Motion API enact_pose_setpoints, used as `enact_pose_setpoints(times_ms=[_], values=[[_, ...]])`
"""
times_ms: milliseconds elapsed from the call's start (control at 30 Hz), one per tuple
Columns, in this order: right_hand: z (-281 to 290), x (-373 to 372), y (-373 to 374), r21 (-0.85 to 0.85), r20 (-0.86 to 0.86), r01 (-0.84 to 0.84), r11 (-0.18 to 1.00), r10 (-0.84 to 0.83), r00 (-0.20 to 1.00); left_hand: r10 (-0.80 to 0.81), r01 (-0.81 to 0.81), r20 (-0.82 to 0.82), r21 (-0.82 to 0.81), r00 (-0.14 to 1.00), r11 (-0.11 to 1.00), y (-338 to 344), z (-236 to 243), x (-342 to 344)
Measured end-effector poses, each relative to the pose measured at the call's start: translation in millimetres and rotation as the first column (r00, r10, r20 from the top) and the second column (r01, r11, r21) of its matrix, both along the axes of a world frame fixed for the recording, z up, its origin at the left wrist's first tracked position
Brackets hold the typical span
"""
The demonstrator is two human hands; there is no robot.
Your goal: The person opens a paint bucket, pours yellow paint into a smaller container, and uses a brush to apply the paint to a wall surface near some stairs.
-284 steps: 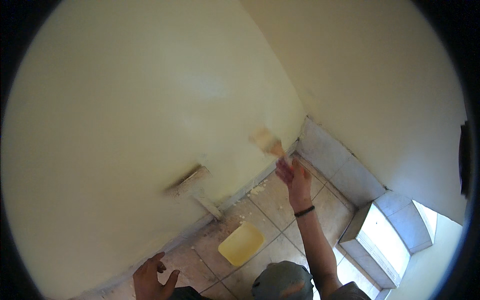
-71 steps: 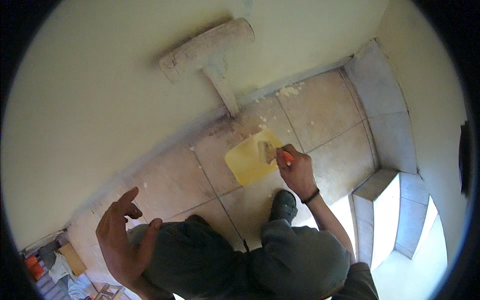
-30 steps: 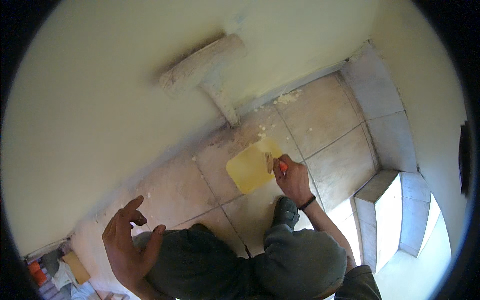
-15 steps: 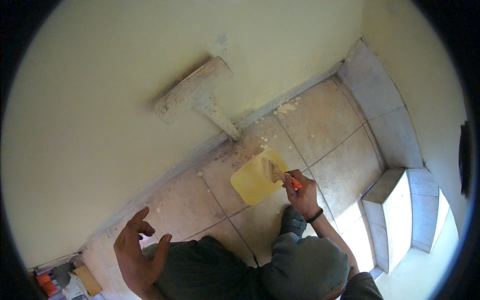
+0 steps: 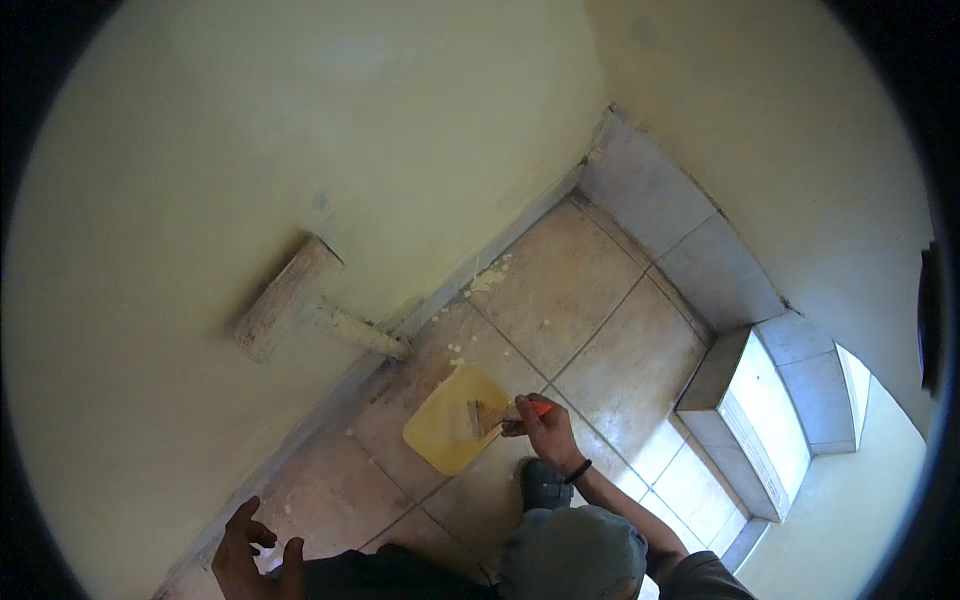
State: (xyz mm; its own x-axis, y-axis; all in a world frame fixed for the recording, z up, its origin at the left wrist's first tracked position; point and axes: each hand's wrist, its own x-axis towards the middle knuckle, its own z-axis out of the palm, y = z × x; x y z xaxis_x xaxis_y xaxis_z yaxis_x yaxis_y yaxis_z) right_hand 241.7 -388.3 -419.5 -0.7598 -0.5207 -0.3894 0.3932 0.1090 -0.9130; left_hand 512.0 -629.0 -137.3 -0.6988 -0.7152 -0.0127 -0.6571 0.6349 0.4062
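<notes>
My right hand (image 5: 545,435) is closed on the orange-handled paintbrush (image 5: 490,418), whose bristles are in the shallow yellow tray (image 5: 438,437) on the tiled floor. My left hand (image 5: 255,555) hangs at the lower left, beside my dark-trousered leg, with its fingers apart and slightly curled, holding nothing. Pale paint spatters (image 5: 488,282) lie on the tiles along the foot of the cream wall (image 5: 420,150).
A paint-stained T-shaped fixture (image 5: 280,295) stands out from the wall. Tile skirting (image 5: 660,190) runs round the corner to a tiled step (image 5: 755,410) at the right. My foot (image 5: 545,485) is below the tray.
The brush has left the wall, where it was earlier, for the tray. Over the last second the view has swung towards the upper wall and corner, so the tray and both hands appear lower.
</notes>
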Motion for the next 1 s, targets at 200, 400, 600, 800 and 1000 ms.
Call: enact_pose_setpoints(times_ms=[200, 400, 600, 800, 1000], values=[[-6, -3, -9, -0.010, 0.084, 0.015, 1.000, -0.014, 0.996, 0.017, -0.016, -0.064, 0.008, 0.998, 1.000, -1, -10, 6], [-17, -3, 5, -0.033, 0.251, 0.076, 0.997, -0.066, 0.966, 0.112, -0.112, 0.000, 0.001, 0.994, 0.994, 0, -17, 6], [-13, -1, 13, -0.011, 0.349, 0.110, 0.994, -0.099, 0.932, 0.075, -0.076, -0.053, -0.021, 0.996, 0.997, -8, -27, 11], [0, 0, 5, -0.018, 0.189, 0.049, 0.999, -0.044, 0.981, 0.048, -0.049, -0.039, -0.029, 0.998, 0.998, -11, -21, 21], [10, 9, 4, 0.134, -0.302, -0.109, 0.985, 0.145, 0.942, 0.044, -0.046, -0.052, -0.029, 0.998, 0.999, -11, -24, 18]])
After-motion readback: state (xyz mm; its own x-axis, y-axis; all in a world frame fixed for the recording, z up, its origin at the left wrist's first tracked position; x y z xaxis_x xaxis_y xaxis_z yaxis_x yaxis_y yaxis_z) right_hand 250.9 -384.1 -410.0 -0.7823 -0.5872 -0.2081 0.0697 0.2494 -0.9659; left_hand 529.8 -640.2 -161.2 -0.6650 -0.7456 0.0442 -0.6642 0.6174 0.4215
